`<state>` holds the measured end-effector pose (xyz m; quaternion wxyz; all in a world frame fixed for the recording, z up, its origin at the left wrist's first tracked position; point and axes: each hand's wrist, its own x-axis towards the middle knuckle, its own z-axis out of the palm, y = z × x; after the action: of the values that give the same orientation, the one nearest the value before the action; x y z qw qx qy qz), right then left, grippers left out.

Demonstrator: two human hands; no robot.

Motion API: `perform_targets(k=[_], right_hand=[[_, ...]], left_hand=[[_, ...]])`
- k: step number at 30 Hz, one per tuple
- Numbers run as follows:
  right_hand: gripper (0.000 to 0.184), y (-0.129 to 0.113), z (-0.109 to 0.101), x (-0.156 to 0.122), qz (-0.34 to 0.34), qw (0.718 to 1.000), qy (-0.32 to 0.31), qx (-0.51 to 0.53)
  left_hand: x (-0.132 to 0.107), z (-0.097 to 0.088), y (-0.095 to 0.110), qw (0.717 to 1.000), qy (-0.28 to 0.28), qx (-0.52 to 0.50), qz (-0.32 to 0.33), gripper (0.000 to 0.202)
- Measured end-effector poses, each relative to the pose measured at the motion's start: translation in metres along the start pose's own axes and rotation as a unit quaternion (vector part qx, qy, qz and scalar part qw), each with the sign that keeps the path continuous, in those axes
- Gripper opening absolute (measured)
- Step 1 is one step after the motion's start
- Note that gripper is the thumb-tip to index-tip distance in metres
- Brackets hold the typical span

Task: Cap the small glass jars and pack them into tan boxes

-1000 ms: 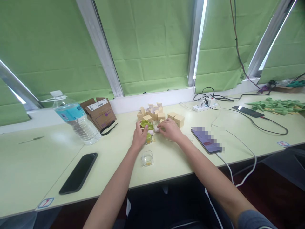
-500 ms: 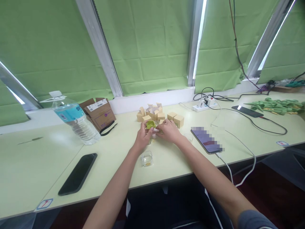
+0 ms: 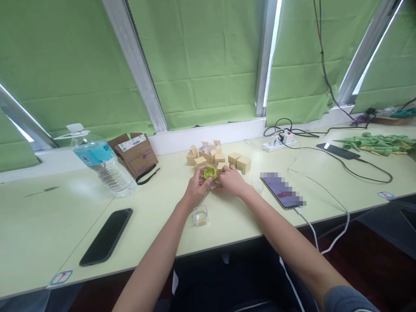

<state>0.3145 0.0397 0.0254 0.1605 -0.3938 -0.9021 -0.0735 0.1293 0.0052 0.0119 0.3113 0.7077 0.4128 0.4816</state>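
Note:
Both my hands meet at the middle of the pale green table (image 3: 48, 225), just in front of a cluster of small tan cardboard boxes (image 3: 221, 158). My left hand (image 3: 196, 189) and my right hand (image 3: 230, 182) are curled round a small yellow-green piece (image 3: 209, 173) held between their fingertips. What else the fingers hold is hidden. A small clear plastic cube case (image 3: 200, 216) stands on the table just below my left wrist.
A water bottle (image 3: 100, 162) and an open brown carton (image 3: 134, 152) stand at left, a black phone (image 3: 106, 236) near the front edge. Right of my hands lie a lit phone (image 3: 282, 190) on a white cable, a power strip (image 3: 279, 143), another phone (image 3: 338, 151) and green cone-shaped pieces (image 3: 377, 144).
My hands have closed together. The yellow-green piece went from the table by my left hand up into both hands' fingertips, and shifted slightly right.

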Motion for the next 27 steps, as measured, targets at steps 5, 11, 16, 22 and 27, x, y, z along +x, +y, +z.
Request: perform_targets(k=[5,11,16,22,27], right_hand=[[0.028,-0.001,-0.001,0.0,0.01,1.0,0.014,0.018],[0.026,0.0,-0.005,0.0,0.045,0.996,0.052,0.06],[0.024,0.005,-0.009,0.0,0.071,0.985,0.109,0.11],[0.03,0.01,-0.004,0.001,0.081,0.962,0.178,0.193],[0.032,0.011,-0.002,0.001,0.051,0.946,0.217,0.235]], left_hand=[[0.001,-0.001,0.001,0.997,0.045,0.058,0.028,0.049],[0.006,-0.006,-0.001,0.978,0.137,0.141,0.075,0.046],[0.008,-0.008,-0.003,0.959,0.188,0.198,0.075,0.046],[0.008,-0.008,-0.005,0.952,0.185,0.227,0.091,0.043],[0.008,-0.008,-0.004,0.946,0.178,0.245,0.114,0.041]])
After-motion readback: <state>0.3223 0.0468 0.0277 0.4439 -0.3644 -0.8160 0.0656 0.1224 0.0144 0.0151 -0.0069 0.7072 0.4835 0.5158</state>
